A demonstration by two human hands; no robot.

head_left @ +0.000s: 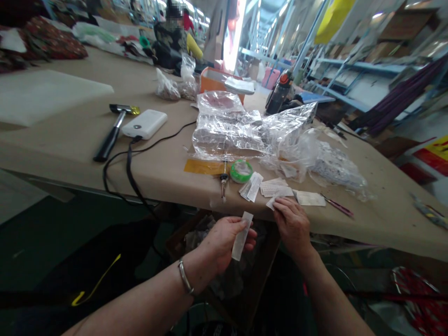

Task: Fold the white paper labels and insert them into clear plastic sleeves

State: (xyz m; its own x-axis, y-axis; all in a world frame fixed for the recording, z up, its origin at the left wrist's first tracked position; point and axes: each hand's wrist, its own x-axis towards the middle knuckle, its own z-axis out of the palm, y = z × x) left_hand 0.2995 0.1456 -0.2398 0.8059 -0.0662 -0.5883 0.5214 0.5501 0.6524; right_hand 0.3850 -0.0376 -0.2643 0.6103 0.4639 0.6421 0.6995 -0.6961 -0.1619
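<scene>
A narrow translucent whitish strip is pinched between thumb and fingers of my left hand, in front of the table edge. My right hand rests at that edge, its fingers closed on a small white paper slip. Beside it lie a pile of printed white slips, a fanned stack of slips and another flat slip. Behind these sits a green tape roll. Near the edge a thin metal-tipped tool points toward me, next to an amber film strip.
Crumpled clear plastic bags cover the table's middle. To the left are a hammer and a white power bank with a black cable. Tweezers lie to the right. A dark bottle stands behind; a person is farther back.
</scene>
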